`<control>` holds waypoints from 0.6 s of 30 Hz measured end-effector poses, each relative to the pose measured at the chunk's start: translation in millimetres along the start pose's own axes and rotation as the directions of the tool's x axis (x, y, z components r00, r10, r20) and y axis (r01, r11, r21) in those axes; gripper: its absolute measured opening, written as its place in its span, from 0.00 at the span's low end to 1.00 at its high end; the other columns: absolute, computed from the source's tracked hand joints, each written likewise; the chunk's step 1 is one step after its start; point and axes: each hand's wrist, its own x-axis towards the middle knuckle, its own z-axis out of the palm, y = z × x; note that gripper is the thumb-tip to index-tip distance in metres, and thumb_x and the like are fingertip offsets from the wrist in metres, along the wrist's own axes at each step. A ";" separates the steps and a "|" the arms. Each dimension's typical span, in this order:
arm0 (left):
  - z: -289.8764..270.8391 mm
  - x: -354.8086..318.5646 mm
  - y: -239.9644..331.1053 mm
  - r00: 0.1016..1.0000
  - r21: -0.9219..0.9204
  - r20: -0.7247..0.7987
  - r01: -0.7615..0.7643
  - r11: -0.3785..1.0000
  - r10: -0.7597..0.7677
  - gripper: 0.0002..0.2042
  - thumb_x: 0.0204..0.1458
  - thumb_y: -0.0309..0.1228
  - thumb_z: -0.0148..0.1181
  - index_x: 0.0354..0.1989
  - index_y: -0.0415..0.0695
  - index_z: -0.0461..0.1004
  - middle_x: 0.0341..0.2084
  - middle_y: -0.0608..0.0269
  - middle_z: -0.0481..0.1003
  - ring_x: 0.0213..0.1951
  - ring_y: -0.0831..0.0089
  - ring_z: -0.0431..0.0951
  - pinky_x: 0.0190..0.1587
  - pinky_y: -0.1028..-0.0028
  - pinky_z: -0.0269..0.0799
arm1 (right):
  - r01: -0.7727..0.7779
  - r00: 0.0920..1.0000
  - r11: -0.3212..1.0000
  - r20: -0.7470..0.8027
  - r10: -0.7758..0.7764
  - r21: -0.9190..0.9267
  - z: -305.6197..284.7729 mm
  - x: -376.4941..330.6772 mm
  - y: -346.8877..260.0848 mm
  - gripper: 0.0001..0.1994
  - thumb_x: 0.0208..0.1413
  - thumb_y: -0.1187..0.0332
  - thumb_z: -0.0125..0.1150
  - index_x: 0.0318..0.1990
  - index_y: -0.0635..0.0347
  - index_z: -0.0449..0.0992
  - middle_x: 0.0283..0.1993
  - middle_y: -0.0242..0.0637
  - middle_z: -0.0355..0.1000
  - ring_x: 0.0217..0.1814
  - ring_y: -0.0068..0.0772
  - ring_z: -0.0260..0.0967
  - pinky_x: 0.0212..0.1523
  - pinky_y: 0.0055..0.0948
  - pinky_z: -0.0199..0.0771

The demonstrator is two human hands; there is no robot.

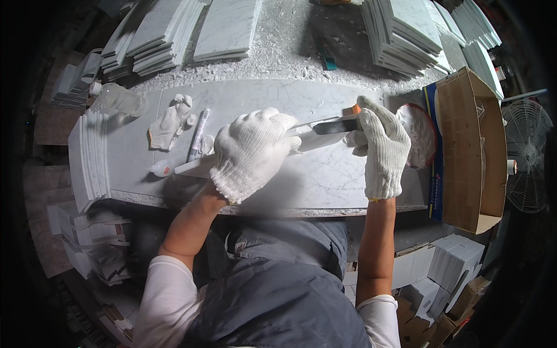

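A knitted white glove covers my left hand (252, 151), which is closed around a thin white marble tile (194, 167) held up on a slant above the bench. Part of the tile is hidden behind that hand. My right hand (384, 148), gloved too, pinches a dark, flat, blade-like tool (336, 126) against the tile's upper edge; its exact kind is unclear. Behind the right fingers shows a small orange piece (355, 109). To the right of that hand sits a round, red-rimmed container (418, 136) of white paste.
Left on the marble bench (278, 95) lie a spare glove (169, 123), a white tube (199, 134), a small bottle (162, 168) and a clear bottle (120, 100). Tile stacks (400, 35) stand at the back among stone chips. A cardboard box (470, 151) and fan (528, 153) are at right.
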 end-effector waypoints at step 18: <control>-0.9 -0.4 0.9 1.000 0.035 -0.005 -0.020 0.999 0.020 0.14 0.50 0.31 0.70 0.45 0.44 0.83 0.36 0.55 0.80 0.40 0.54 0.81 0.46 0.59 0.76 | -0.104 0.995 0.967 0.012 0.104 0.231 3.9 -20.8 7.7 0.17 0.66 0.66 0.64 0.59 0.63 0.79 0.36 0.30 0.78 0.24 0.12 0.70 0.18 0.12 0.66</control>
